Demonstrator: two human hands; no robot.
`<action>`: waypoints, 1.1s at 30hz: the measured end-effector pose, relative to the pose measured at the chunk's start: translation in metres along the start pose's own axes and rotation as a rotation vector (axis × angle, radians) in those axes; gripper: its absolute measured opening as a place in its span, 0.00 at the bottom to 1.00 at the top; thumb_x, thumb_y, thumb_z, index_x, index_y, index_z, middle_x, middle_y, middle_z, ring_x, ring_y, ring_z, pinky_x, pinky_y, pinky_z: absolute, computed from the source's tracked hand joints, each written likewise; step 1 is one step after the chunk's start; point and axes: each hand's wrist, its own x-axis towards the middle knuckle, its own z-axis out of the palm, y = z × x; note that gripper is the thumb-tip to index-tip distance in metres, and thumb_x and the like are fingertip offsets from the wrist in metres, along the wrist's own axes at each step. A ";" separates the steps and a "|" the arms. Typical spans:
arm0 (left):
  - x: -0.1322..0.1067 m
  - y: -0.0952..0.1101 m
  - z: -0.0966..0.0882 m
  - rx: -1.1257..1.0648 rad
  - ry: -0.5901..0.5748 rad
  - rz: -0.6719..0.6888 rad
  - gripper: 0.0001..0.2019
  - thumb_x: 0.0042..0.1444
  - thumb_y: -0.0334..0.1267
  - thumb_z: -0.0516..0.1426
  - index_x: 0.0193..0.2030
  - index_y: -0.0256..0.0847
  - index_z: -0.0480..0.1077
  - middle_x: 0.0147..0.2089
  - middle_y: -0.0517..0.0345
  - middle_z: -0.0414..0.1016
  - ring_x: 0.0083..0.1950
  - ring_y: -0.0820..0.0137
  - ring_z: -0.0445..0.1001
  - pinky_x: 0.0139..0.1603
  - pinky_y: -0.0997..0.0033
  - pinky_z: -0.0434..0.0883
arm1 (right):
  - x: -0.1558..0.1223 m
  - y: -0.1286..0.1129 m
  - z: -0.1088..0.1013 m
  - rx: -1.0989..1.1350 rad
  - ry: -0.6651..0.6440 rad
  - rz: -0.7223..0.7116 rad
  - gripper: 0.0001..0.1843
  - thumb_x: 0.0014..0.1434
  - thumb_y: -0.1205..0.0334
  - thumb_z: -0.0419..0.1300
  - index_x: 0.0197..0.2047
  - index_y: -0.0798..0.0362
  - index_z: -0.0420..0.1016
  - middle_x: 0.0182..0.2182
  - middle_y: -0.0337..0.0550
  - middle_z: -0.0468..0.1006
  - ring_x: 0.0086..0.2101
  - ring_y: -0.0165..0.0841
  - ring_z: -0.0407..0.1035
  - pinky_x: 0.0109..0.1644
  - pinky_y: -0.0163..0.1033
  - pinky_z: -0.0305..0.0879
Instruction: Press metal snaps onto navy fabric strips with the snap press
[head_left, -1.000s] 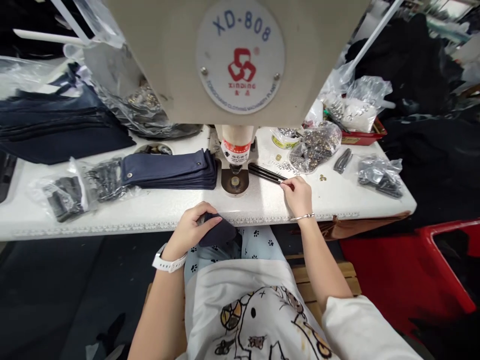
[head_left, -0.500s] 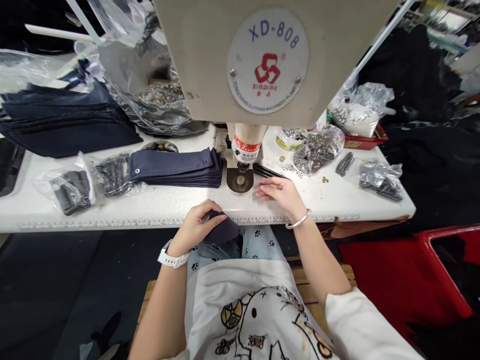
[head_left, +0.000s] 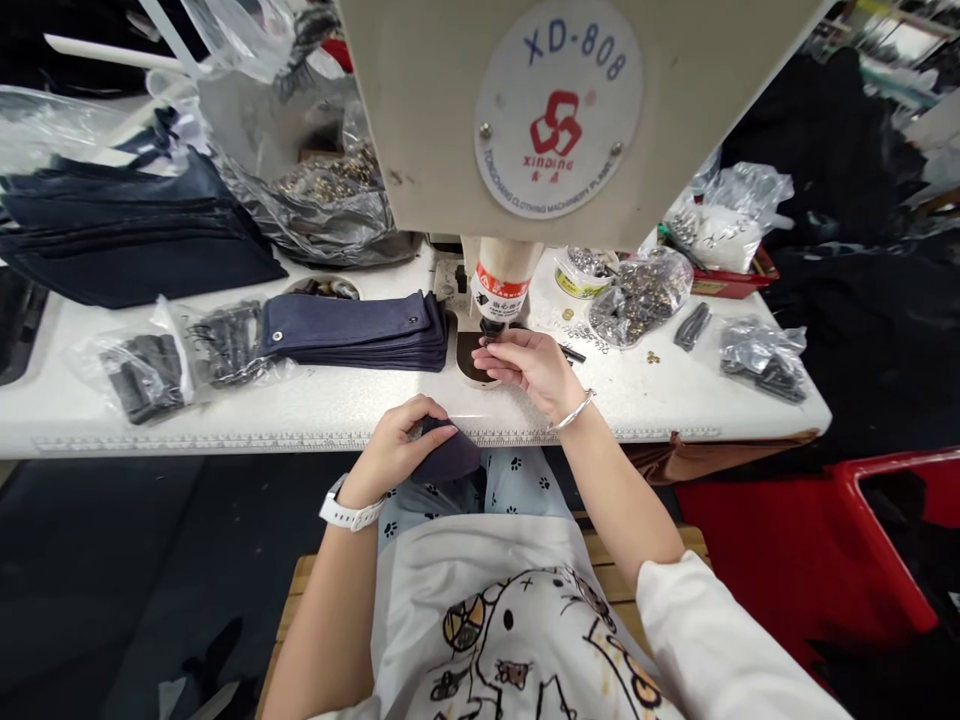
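Note:
My left hand [head_left: 407, 445] pinches a dark navy fabric piece [head_left: 448, 455] at the front edge of the table, and part of that piece hangs over my lap. Under the head of the snap press [head_left: 501, 285], my right hand [head_left: 525, 368] has its fingertips drawn together just below the black upper die [head_left: 491, 328]. Whatever those fingertips hold is too small to make out. They cover the lower die, while the dark base plate [head_left: 471, 365] shows beside them. A stack of navy fabric strips [head_left: 345, 330] with metal snaps lies left of the press.
Bags of black parts [head_left: 142, 375] lie at the left, before a pile of dark fabric [head_left: 135, 240]. A grey bag of metal fittings [head_left: 330, 210] stands behind. To the right are a tub [head_left: 585, 272], a bag of snaps [head_left: 641, 295], loose rings and a red tray [head_left: 739, 280].
My right hand has moved left from the table beside the press to under its upper die. The left hand keeps its hold on the fabric piece. The view has shifted slightly.

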 end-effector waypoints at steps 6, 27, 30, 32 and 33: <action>0.000 0.001 0.000 0.011 -0.002 0.000 0.08 0.53 0.42 0.57 0.30 0.40 0.66 0.29 0.59 0.68 0.32 0.72 0.67 0.34 0.71 0.63 | 0.001 -0.001 -0.001 0.118 -0.036 0.003 0.08 0.53 0.77 0.55 0.26 0.57 0.69 0.24 0.40 0.79 0.27 0.24 0.75 0.31 0.24 0.71; -0.001 -0.003 -0.002 -0.021 0.005 -0.045 0.08 0.52 0.42 0.57 0.30 0.40 0.66 0.30 0.59 0.68 0.32 0.71 0.67 0.34 0.71 0.64 | -0.006 -0.010 -0.003 0.114 -0.095 0.056 0.11 0.53 0.75 0.49 0.28 0.57 0.71 0.27 0.43 0.80 0.31 0.27 0.75 0.41 0.32 0.72; -0.001 -0.005 -0.003 0.011 0.010 -0.043 0.07 0.51 0.42 0.58 0.30 0.41 0.67 0.30 0.59 0.69 0.33 0.71 0.67 0.34 0.72 0.65 | -0.004 -0.013 -0.025 -0.246 -0.026 -0.152 0.08 0.52 0.71 0.54 0.34 0.55 0.72 0.29 0.42 0.79 0.30 0.30 0.74 0.40 0.40 0.72; -0.001 -0.006 -0.004 0.022 0.009 -0.030 0.07 0.51 0.41 0.58 0.30 0.42 0.67 0.30 0.60 0.69 0.33 0.71 0.68 0.34 0.72 0.66 | -0.003 -0.017 -0.059 -0.581 0.244 -0.369 0.09 0.50 0.71 0.55 0.35 0.53 0.74 0.30 0.42 0.78 0.32 0.32 0.73 0.44 0.43 0.69; 0.000 -0.006 -0.005 0.024 0.008 -0.022 0.06 0.51 0.41 0.58 0.29 0.42 0.67 0.30 0.60 0.69 0.33 0.71 0.68 0.35 0.72 0.66 | -0.004 -0.019 -0.080 -0.753 0.421 -0.474 0.09 0.50 0.71 0.55 0.34 0.53 0.75 0.33 0.44 0.78 0.34 0.33 0.72 0.47 0.45 0.67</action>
